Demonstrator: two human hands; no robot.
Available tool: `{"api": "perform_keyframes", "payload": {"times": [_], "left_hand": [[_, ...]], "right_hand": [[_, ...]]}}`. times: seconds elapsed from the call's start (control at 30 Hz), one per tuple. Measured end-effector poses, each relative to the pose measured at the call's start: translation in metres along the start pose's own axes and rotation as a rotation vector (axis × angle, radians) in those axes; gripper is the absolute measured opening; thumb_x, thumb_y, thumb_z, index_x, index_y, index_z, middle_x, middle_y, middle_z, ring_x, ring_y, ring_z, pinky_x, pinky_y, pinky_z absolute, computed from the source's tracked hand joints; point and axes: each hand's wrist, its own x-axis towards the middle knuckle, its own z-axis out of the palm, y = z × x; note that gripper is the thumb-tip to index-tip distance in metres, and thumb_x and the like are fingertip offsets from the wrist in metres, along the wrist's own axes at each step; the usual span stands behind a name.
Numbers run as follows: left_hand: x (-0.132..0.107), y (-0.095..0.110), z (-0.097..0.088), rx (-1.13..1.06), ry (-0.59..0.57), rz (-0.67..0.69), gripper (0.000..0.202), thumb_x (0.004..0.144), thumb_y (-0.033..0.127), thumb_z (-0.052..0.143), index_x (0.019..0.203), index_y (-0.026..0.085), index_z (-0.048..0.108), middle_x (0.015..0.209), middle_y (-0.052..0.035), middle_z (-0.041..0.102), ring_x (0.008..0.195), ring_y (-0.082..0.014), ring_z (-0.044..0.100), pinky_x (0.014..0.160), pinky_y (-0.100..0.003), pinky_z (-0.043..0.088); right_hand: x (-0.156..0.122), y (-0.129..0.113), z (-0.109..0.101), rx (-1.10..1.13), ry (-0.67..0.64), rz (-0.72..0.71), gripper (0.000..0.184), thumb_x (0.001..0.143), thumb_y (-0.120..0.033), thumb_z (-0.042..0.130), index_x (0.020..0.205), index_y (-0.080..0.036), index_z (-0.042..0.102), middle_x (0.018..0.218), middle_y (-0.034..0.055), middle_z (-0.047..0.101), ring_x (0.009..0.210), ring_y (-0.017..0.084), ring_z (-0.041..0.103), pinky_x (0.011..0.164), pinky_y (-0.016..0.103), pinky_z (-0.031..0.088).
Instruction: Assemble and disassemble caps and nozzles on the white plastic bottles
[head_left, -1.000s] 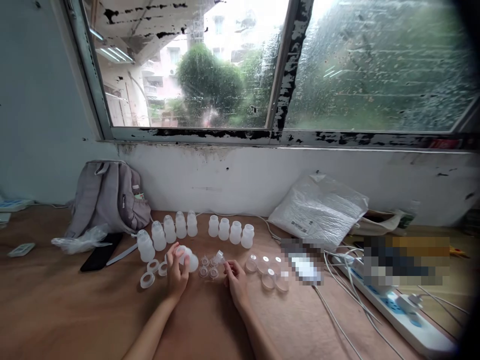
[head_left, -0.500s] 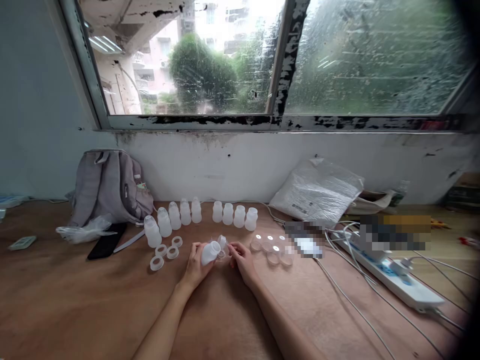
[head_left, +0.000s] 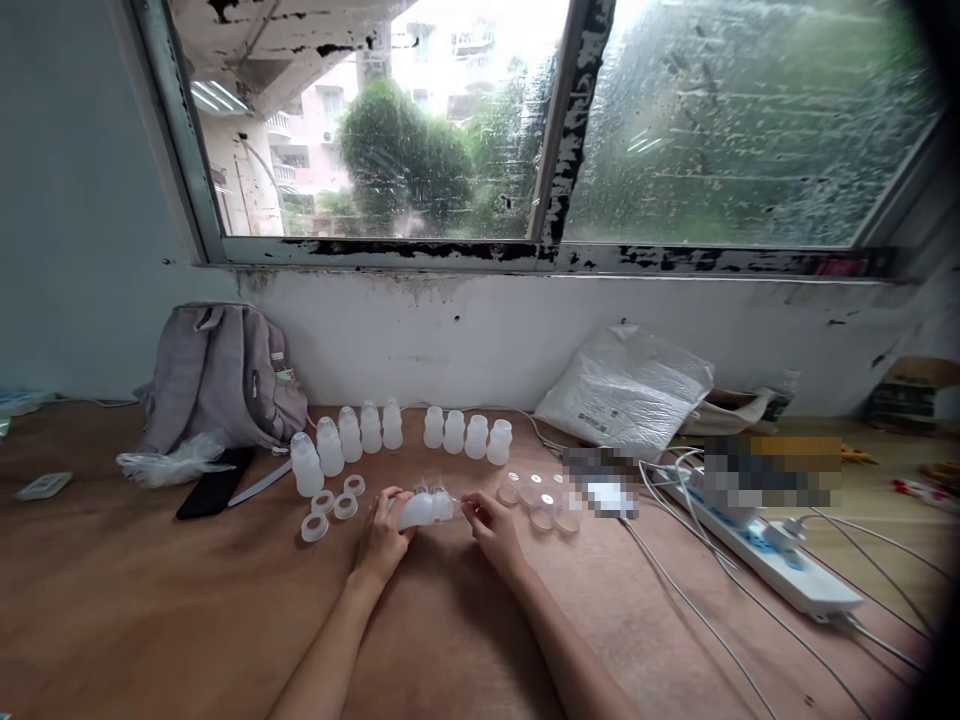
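My left hand (head_left: 384, 535) is wrapped round a frosted white baby bottle (head_left: 412, 511), which lies tilted on its side with its mouth to the right. A whitish collar with a clear nipple (head_left: 444, 505) sits at that mouth. My right hand (head_left: 491, 528) pinches the nipple's tip with thumb and fingers. Just behind the held bottle are clear nipples (head_left: 429, 487), partly hidden. White collar rings (head_left: 345, 505) lie to the left of my left hand. Clear round caps (head_left: 543, 515) lie to the right of my right hand.
Bottles with tops (head_left: 349, 435) stand in a row at the back left, open bottles (head_left: 476, 437) at the back centre. A grey backpack (head_left: 217, 380), plastic bag (head_left: 176, 460) and black phone (head_left: 214, 488) are left. A silvery pouch (head_left: 630, 390), cables and a power strip (head_left: 802, 575) are right.
The bottle in my left hand has tipped over to the right. My right hand has brought the collar and nipple against its mouth, and its fingers are now at the nipple's tip.
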Motion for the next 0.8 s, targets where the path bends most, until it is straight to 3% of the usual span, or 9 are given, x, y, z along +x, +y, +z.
{"api": "perform_keyframes", "payload": {"times": [0.33,0.6,0.8], "left_hand": [[0.0013,0.0039,-0.0032,-0.031,-0.013,0.041,0.045,0.065,0.011,0.059,0.108,0.025,0.050,0.107,-0.0045,0.045,0.098,-0.0215,0.049,0.087,-0.038,0.041],[0.0012,0.0094,-0.0084,-0.033,-0.057,0.076,0.046,0.065,0.014,0.061,0.108,0.025,0.050,0.106,-0.0046,0.047,0.096,-0.0212,0.050,0.084,-0.037,0.042],[0.0015,0.0066,-0.0079,-0.053,-0.073,0.078,0.046,0.065,0.017,0.062,0.108,0.026,0.051,0.104,-0.0039,0.048,0.095,-0.0203,0.050,0.083,-0.035,0.043]], "right_hand": [[-0.0001,-0.0025,0.0028,0.062,-0.038,0.048,0.026,0.076,-0.043,0.048,0.065,-0.020,0.051,0.053,-0.0035,0.047,0.042,0.009,0.041,0.040,0.021,0.032],[0.0031,0.0062,0.0033,0.011,-0.043,0.107,0.041,0.078,-0.045,0.043,0.046,-0.019,0.037,0.041,-0.0049,0.034,0.040,0.009,0.032,0.040,0.021,0.024],[0.0024,0.0050,0.0011,0.030,-0.083,0.078,0.034,0.078,-0.042,0.044,0.053,-0.019,0.041,0.045,-0.0047,0.038,0.044,0.009,0.035,0.043,0.021,0.026]]}}
